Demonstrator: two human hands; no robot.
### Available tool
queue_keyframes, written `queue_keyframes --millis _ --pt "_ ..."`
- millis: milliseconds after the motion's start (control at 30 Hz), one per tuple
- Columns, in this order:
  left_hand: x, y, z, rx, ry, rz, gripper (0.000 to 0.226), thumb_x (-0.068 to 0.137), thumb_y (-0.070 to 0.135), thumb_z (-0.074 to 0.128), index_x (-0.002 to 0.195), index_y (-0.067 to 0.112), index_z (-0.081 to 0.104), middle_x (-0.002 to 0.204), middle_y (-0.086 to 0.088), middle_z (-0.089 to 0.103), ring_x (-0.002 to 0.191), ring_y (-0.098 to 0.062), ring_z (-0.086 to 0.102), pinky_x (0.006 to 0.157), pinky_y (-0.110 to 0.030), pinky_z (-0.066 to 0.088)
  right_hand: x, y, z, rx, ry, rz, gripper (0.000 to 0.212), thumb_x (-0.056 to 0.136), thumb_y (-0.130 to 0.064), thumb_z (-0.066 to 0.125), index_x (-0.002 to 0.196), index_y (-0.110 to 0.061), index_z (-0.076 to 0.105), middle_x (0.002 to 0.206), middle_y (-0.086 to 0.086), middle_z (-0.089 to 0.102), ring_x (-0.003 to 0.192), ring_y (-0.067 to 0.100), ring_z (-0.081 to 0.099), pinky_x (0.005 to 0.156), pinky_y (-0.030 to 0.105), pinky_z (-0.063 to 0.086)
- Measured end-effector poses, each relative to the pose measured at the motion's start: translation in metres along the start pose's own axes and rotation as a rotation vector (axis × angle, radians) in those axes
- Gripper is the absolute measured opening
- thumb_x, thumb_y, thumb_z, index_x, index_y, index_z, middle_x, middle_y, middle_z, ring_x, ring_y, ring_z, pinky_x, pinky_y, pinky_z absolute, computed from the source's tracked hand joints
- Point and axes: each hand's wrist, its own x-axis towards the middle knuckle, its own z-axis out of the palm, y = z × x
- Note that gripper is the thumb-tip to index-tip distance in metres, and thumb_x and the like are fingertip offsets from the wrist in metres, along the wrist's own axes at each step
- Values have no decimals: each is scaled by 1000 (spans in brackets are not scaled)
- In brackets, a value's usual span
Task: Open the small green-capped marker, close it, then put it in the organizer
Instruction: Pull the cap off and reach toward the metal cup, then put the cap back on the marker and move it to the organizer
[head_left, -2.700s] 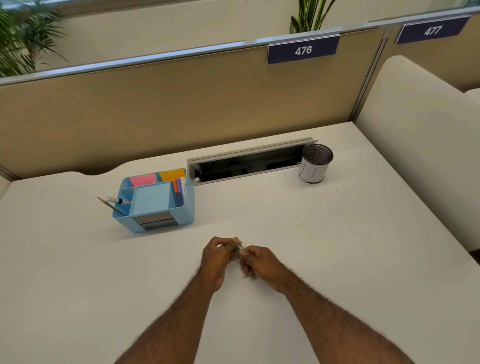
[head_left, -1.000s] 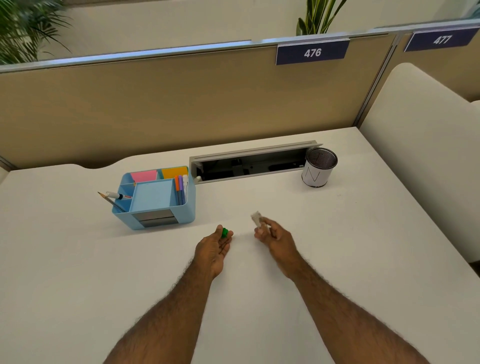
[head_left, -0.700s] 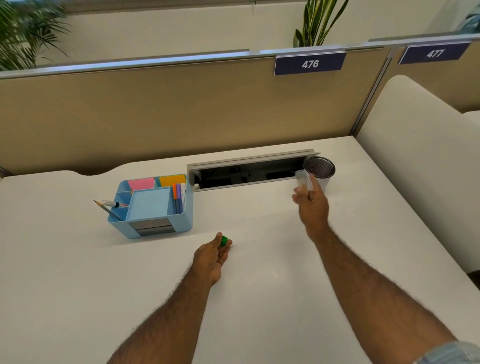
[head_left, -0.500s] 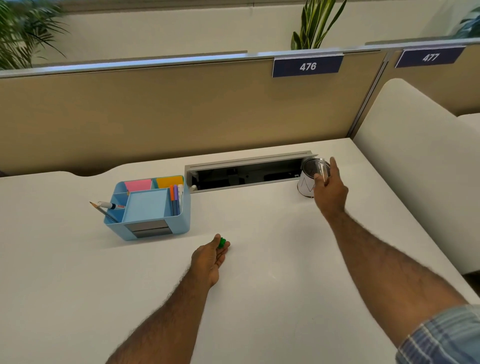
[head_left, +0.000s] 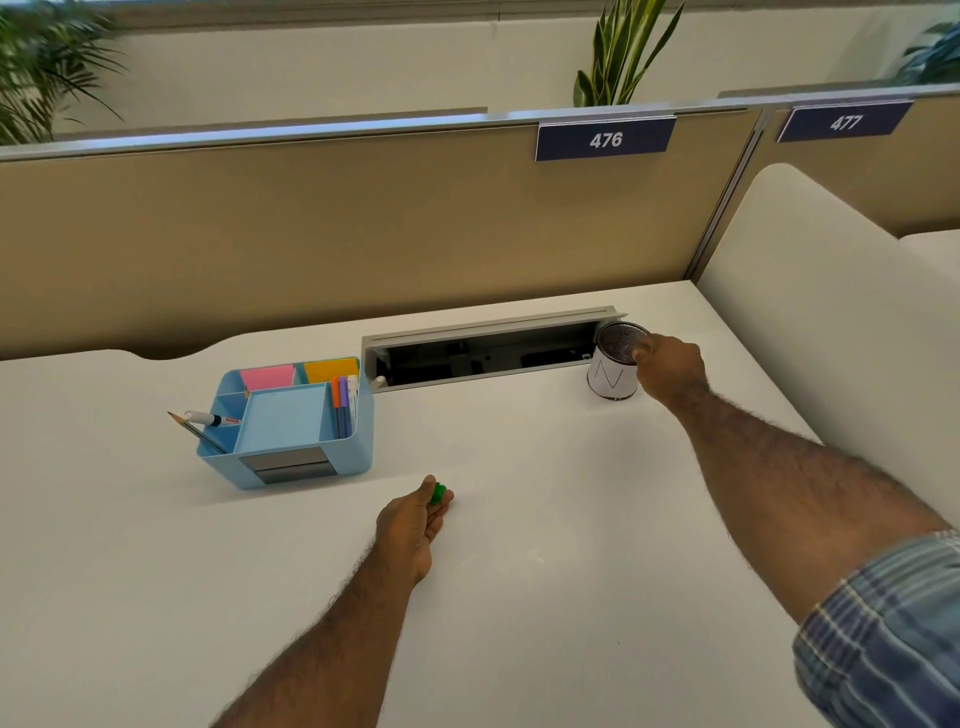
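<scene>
My left hand rests on the white desk and pinches the small green cap at its fingertips. My right hand is stretched far right, its fingers curled over the rim of a mesh pen cup with a paper label. The marker's white body does not show clearly; a pale speck sits at those fingertips. The blue organizer stands to the left of the left hand, holding pens, a pencil and coloured notes.
An open cable tray is set into the desk between organizer and cup. A tan partition closes the back and a cream divider the right side. Plants stand behind the partition.
The cap came off the marker. The right hand carried the white body away to the pen cup and has dropped to its rim. The left hand stayed put with the cap.
</scene>
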Motion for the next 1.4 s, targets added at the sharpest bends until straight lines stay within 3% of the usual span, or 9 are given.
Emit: queue_keyframes --millis 133,200,400,700,767,867,1067,1267,1400 --pt "-1 0 0 -8 -4 0 30 88 22 65 111 2 62 114 -18 69 98 -22 66 72 -26 49 -1 -5 -1 78 31 53 47 95 -20 52 141 -13 44 132 21 59 120 42 54 98 42 47" --pt "-1 1 0 -13 -4 2 35 89 22 65 116 0 61 113 -17 69 98 -22 66 72 -26 49 -2 -6 -1 55 13 40 46 95 -20 52 140 -13 46 130 21 61 119 42 55 97 41 47" --pt "-2 1 1 8 -14 8 16 90 22 63 95 7 63 104 -14 70 92 -19 66 70 -26 48 -4 -10 -4 38 18 63 37 95 -21 52 129 -9 54 123 24 63 113 43 56 91 42 49" --pt "-4 1 2 10 -9 26 13 91 23 62 91 10 63 95 -10 70 92 -18 66 71 -24 47 -9 -16 -2 158 55 127 46 95 -24 55 137 -8 45 129 26 58 119 43 54 96 43 47" --pt "-4 1 1 11 -13 23 14 90 23 62 93 9 63 94 -9 70 90 -16 66 70 -24 47 -12 -22 -1 233 102 109 44 96 -22 55 134 -3 48 128 24 60 119 40 55 96 37 47" --pt "-3 0 1 8 -14 19 14 90 23 63 92 9 63 96 -10 70 94 -18 66 71 -24 47 -18 -32 1 379 167 103 35 96 -22 54 123 0 57 121 20 65 113 36 59 87 28 45" --pt "-6 0 2 -12 -7 21 13 91 21 62 92 8 63 93 -9 70 86 -15 66 72 -24 48 -34 -46 20 656 171 101 29 95 -27 55 115 -8 64 110 13 69 101 27 63 79 28 48" --pt "-5 -2 2 -9 -8 33 13 90 20 62 94 7 64 90 -8 70 94 -19 65 77 -24 49 -72 -58 48 1012 48 177 6 92 -21 59 94 -23 64 92 7 70 74 15 59 60 28 47" --pt "-4 -5 2 7 -24 48 10 90 21 62 90 12 65 94 -7 71 103 -19 63 78 -23 47 -110 -58 71 1078 -108 200 13 92 -20 60 103 -16 66 86 1 70 69 11 60 57 23 45"
